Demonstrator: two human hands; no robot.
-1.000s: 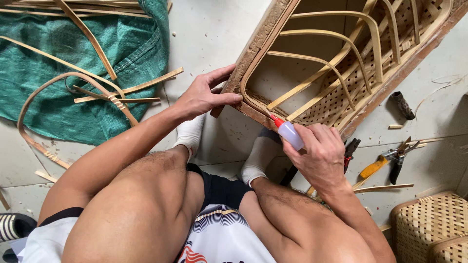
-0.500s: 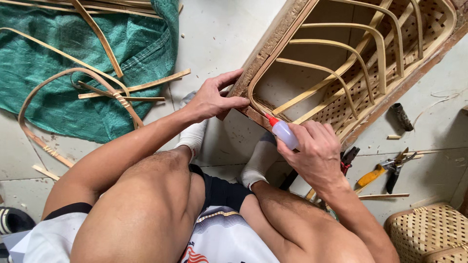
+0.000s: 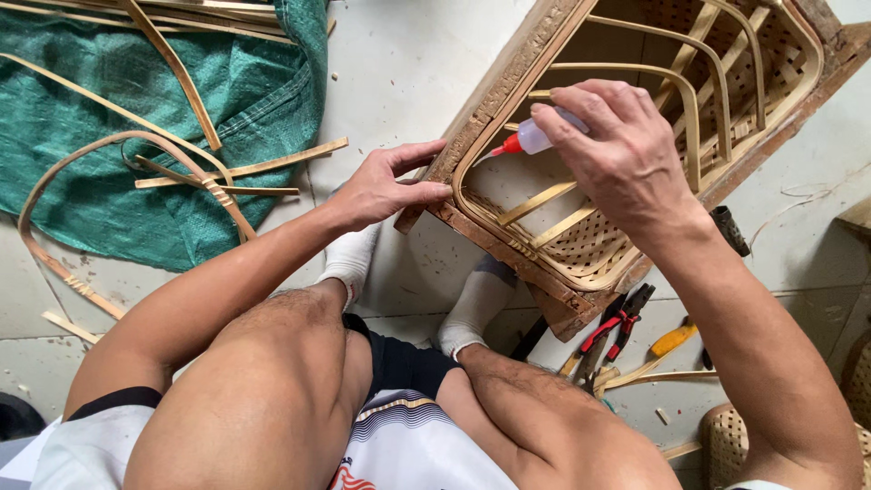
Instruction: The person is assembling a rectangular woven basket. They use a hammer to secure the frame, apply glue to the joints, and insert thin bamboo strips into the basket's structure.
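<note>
We sit on the floor with a woven bamboo basket frame [image 3: 635, 145] tipped on its side before us, its long axis running from about seven o'clock near our feet up toward one o'clock. Our right hand [image 3: 617, 150] is curled around a small squeeze bottle [image 3: 535, 139], fingers and thumb pinching its clear body, so that its red nozzle points toward nine o'clock and its tip sits just at the inner bamboo rim [image 3: 472, 154] of the frame. Our left hand [image 3: 386, 186] lies at about eight o'clock from that nozzle, fingers loosely spread, with the thumb and fingertips pressed against the outer edge of the frame's near corner, bracing it. Of the two, the right hand is the nearer to the spot at the rim, since the nozzle all but touches it; the left stays just outside the rim, close beside. At five o'clock, beyond our socked feet, red-handled pliers [image 3: 617, 327] rest on the floor, and at ten o'clock bamboo strips [image 3: 236, 170] lie across a green cloth [image 3: 136, 109].
</note>
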